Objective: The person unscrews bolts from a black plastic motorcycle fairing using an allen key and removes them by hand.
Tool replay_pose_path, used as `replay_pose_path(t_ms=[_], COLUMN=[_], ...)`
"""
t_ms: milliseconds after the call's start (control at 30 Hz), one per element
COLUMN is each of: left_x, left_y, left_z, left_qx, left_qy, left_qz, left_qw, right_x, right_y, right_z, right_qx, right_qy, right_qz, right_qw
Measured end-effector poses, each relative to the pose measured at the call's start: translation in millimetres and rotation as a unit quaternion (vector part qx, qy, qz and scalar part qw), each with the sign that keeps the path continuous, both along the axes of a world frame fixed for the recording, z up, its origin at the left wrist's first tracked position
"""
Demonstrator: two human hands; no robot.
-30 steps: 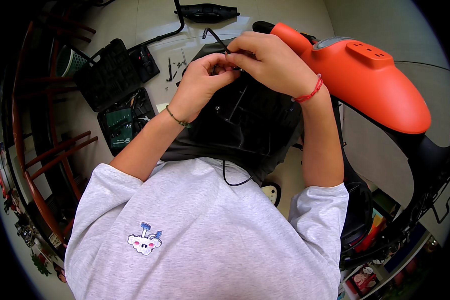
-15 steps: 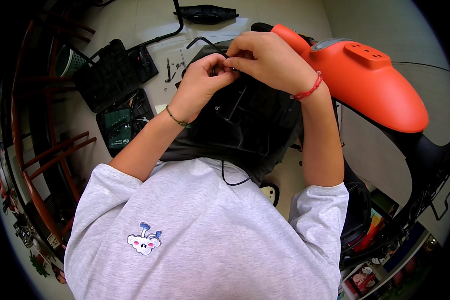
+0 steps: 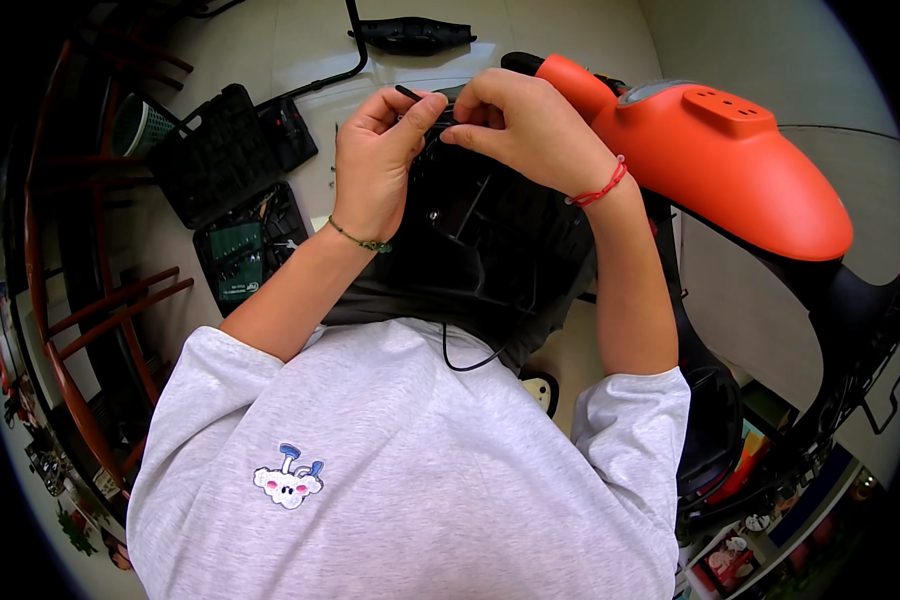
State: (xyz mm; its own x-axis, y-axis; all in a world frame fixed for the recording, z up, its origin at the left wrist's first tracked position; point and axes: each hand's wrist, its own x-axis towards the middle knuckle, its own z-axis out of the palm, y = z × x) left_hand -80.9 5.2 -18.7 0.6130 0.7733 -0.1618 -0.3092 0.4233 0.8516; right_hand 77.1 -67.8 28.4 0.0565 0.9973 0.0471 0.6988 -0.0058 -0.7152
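Between the two hands, at the top edge of the black plastic housing, sits the work point: left hand is closed in a pinch on a thin black wire end that sticks out just above its fingertips; right hand is curled narrow, fingertips pressed on the same spot and touching the left's, but what they grip is hidden. Housing rests in the lap, directly under both wrists, with a thin black cable looping out of its near edge. My read for doing this well: keep the pinch close to the wire tip, feed it straight, steady the housing with the heels of both hands, and leave slack in that loop so it doesn't tug back. Risk looks like the wire kinking or slipping, since the fingers cover the entry point. Right of the right hand, touching the housing's far side, is an orange scooter body panel. Left of the left hand, well apart on the floor: an open black bit case and a green-and-black tool case with a small pale label at its lower corner, too small to make out. Beyond the hands lies a black handle-shaped part.
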Motion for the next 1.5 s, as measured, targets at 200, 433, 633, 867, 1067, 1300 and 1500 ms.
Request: replay_pose_path(t_ms=[200, 433, 633, 867, 1067, 1300, 1500], left_x=[0, 11, 9, 11, 8, 11, 8], left_y=[2, -2, -3, -5, -3, -7, -7], left_z=[10, -2, 10, -6, 8, 6, 8], left_qx=[0.003, 0.030, 0.030, -0.015, -0.007, 0.025, 0.024], left_qy=[0.008, 0.037, 0.021, 0.007, 0.018, 0.029, 0.012], left_qz=[-0.052, -0.021, -0.073, -0.012, -0.045, -0.026, -0.049], left_qw=[0.999, 0.999, 0.997, 1.000, 0.999, 0.999, 0.998], right_x=[9, 5, 6, 1, 2, 3, 5], right_y=[-1, -2, -4, -6, -5, -7, -9], right_z=[-13, -18, -22, -21, -25, -19, -24], right_qx=[0.040, 0.032, 0.047, 0.018, 0.055, -0.013, 0.014], right_qy=[0.077, 0.109, 0.150, 0.136, 0.194, 0.129, 0.207], right_qz=[0.030, -0.023, 0.005, -0.061, -0.043, -0.062, -0.032], right_qw=[0.996, 0.993, 0.988, 0.989, 0.979, 0.990, 0.978])
